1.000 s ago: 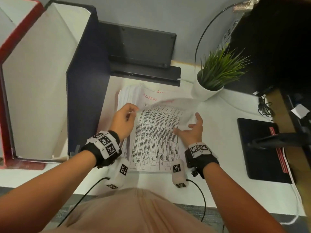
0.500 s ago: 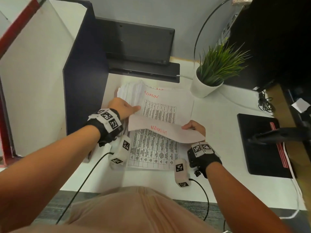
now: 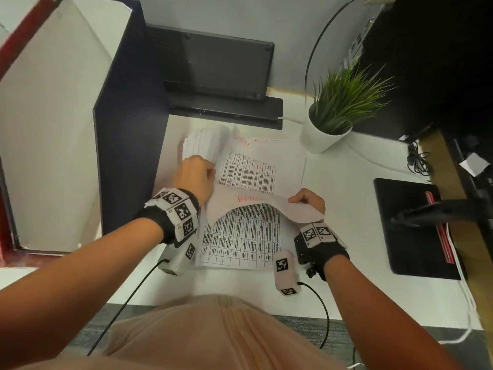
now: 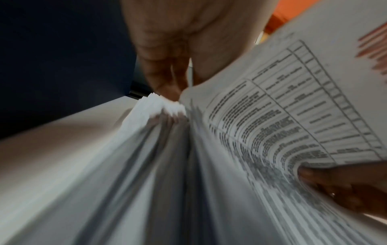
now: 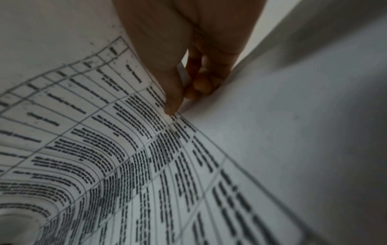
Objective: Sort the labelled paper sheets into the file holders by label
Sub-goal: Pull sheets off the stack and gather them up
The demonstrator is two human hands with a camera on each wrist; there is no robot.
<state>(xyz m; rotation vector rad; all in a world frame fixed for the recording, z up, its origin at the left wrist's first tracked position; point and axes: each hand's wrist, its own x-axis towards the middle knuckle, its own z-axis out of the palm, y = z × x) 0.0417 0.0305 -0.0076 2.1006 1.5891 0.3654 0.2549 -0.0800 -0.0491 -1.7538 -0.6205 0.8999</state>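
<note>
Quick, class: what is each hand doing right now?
Left hand: grips the white printed top sheet.
Right hand: pinches that sheet's folded-over right edge.

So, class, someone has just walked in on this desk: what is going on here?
A person is working through a stack of printed sheets on a white desk. The right hand pinches the far edge of the top sheet and curls it back toward the person, showing its red label through the paper. The left hand grips the stack's left edge. The dark file holder stands just left of the stack.

Even soft light; wide-angle bending, blurred wrist views.
</note>
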